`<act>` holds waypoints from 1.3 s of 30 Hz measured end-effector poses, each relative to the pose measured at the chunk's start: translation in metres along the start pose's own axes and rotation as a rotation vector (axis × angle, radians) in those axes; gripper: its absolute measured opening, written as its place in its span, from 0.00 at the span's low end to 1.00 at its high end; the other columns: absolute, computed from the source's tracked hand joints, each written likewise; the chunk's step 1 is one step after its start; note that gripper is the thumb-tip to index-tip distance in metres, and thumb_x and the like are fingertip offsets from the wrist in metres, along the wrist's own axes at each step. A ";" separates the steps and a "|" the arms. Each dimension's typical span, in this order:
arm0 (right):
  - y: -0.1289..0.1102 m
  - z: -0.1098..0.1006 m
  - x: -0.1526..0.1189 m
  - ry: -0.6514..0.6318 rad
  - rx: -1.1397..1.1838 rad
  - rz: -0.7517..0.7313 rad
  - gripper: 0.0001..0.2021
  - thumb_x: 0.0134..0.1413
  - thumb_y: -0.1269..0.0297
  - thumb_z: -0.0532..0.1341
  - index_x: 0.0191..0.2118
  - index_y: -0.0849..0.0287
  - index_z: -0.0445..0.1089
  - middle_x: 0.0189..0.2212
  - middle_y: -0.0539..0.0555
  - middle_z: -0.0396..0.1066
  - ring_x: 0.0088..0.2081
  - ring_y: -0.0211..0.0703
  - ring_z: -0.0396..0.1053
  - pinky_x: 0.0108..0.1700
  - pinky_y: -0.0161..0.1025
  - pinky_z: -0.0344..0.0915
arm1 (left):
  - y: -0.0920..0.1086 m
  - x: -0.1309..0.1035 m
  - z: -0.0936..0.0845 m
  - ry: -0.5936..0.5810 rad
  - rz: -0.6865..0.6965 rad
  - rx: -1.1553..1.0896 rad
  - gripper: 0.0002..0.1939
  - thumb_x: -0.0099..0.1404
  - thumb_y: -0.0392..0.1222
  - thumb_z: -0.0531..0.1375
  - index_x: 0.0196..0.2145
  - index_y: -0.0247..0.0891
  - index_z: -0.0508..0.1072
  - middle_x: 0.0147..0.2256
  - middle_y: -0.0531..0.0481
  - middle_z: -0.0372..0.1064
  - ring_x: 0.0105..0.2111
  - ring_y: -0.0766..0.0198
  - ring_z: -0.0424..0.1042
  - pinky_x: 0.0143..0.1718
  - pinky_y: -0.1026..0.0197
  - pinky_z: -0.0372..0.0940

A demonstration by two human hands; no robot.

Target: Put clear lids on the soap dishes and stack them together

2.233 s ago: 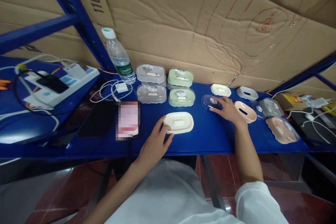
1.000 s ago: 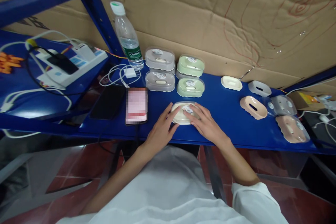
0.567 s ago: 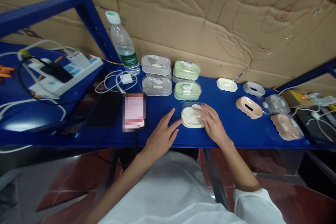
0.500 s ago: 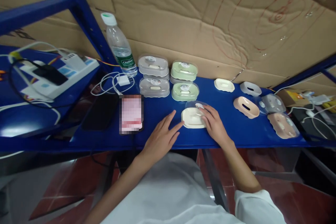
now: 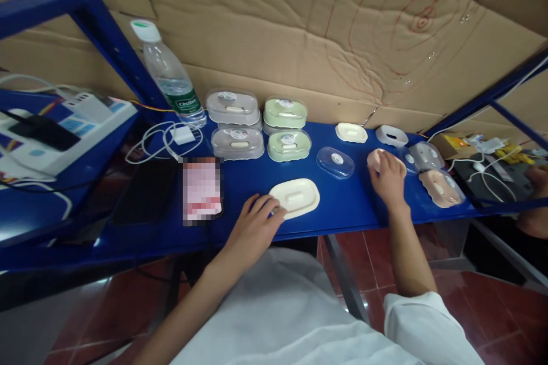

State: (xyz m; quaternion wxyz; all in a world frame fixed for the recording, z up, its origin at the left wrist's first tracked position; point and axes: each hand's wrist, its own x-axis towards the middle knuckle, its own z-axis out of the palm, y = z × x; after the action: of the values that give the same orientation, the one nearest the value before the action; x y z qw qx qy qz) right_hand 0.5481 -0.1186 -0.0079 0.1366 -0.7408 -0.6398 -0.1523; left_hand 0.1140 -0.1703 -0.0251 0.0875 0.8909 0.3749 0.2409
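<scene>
Lid (image 5: pixel 335 163) came off the cream base (image 5: pixel 296 198), sits right of it. My right hand (image 5: pixel 390 179) grips the peach tray (image 5: pixel 373 156), left hand (image 5: pixel 257 222) pinches the base; sloppy swing could clip that lid.

It's smooth, glossy plastic on the nearer cream dish (image 5: pixel 299 197), shiny see-through plastic on the loose lid (image 5: pixel 335 163), creased matt cardboard on the backing panel (image 5: pixel 257 23)!

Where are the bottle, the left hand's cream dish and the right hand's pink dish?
Bottle (image 5: pixel 170 75): head view, body above label.
Cream dish (image 5: pixel 296 196): head view, raised middle.
Pink dish (image 5: pixel 374 158): head view, uncovered left end.
</scene>
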 end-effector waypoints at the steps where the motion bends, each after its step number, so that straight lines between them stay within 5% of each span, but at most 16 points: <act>1: 0.011 0.000 -0.005 -0.012 -0.058 0.083 0.27 0.74 0.56 0.53 0.70 0.65 0.67 0.67 0.72 0.69 0.68 0.70 0.64 0.66 0.69 0.61 | -0.002 -0.008 -0.003 0.033 -0.021 -0.025 0.11 0.80 0.37 0.56 0.52 0.43 0.78 0.50 0.44 0.77 0.58 0.49 0.74 0.64 0.40 0.70; 5: 0.012 -0.007 -0.049 -0.059 -0.150 0.147 0.22 0.74 0.55 0.53 0.61 0.59 0.76 0.55 0.69 0.77 0.57 0.70 0.72 0.54 0.64 0.65 | -0.010 -0.031 -0.019 0.220 -0.118 -0.131 0.10 0.81 0.39 0.57 0.53 0.45 0.76 0.52 0.45 0.75 0.60 0.52 0.74 0.63 0.47 0.73; 12: -0.108 -0.040 -0.127 -0.025 0.038 -0.197 0.17 0.77 0.55 0.56 0.61 0.52 0.75 0.54 0.62 0.79 0.53 0.59 0.74 0.54 0.55 0.62 | -0.008 -0.024 -0.025 0.332 -0.100 -0.133 0.10 0.79 0.35 0.60 0.55 0.44 0.74 0.57 0.44 0.72 0.62 0.52 0.74 0.66 0.46 0.72; 15: -0.145 -0.045 -0.122 -0.034 0.173 -0.339 0.15 0.78 0.57 0.58 0.61 0.54 0.75 0.54 0.61 0.79 0.56 0.55 0.74 0.58 0.54 0.61 | -0.006 -0.017 -0.020 0.307 -0.059 -0.112 0.10 0.79 0.34 0.60 0.54 0.42 0.74 0.57 0.42 0.72 0.63 0.52 0.74 0.65 0.47 0.73; 19: -0.159 -0.040 -0.102 -0.059 0.290 -0.475 0.14 0.78 0.59 0.58 0.58 0.53 0.77 0.53 0.59 0.80 0.56 0.52 0.75 0.60 0.53 0.61 | -0.007 -0.019 -0.020 0.298 -0.079 -0.097 0.09 0.79 0.35 0.60 0.54 0.42 0.73 0.58 0.42 0.72 0.63 0.51 0.74 0.65 0.47 0.73; 27: -0.149 -0.034 -0.085 0.097 0.486 -0.232 0.15 0.76 0.54 0.61 0.59 0.51 0.79 0.52 0.58 0.81 0.54 0.53 0.77 0.55 0.50 0.66 | -0.011 -0.038 -0.020 0.200 -0.163 -0.081 0.10 0.81 0.36 0.56 0.55 0.42 0.74 0.60 0.41 0.72 0.65 0.50 0.72 0.66 0.46 0.72; 31: -0.171 -0.043 -0.086 0.010 0.524 -0.426 0.15 0.77 0.57 0.61 0.61 0.51 0.77 0.53 0.58 0.80 0.57 0.51 0.76 0.58 0.51 0.64 | -0.009 -0.040 -0.011 0.144 -0.168 -0.086 0.10 0.81 0.37 0.56 0.55 0.43 0.74 0.61 0.40 0.70 0.64 0.49 0.74 0.63 0.47 0.75; 36: -0.206 -0.046 -0.090 -0.067 0.450 -0.626 0.15 0.78 0.59 0.59 0.63 0.54 0.74 0.56 0.59 0.79 0.58 0.50 0.74 0.59 0.52 0.60 | -0.006 -0.040 -0.005 0.270 -0.238 -0.114 0.21 0.78 0.39 0.61 0.65 0.45 0.66 0.66 0.36 0.65 0.64 0.48 0.74 0.61 0.47 0.77; 39: -0.213 -0.044 -0.092 -0.091 0.421 -0.689 0.15 0.78 0.60 0.58 0.63 0.55 0.73 0.58 0.59 0.78 0.60 0.50 0.73 0.60 0.53 0.59 | -0.007 -0.041 -0.006 0.250 -0.198 -0.061 0.24 0.78 0.40 0.62 0.68 0.46 0.65 0.70 0.35 0.61 0.68 0.46 0.71 0.64 0.44 0.75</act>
State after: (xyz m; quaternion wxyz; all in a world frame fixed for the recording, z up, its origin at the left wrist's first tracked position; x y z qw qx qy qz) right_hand 0.3227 -0.1887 -0.0030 0.1978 -0.4448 -0.8732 -0.0218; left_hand 0.0820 -0.1947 -0.0369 0.0904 0.8096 0.4615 0.3513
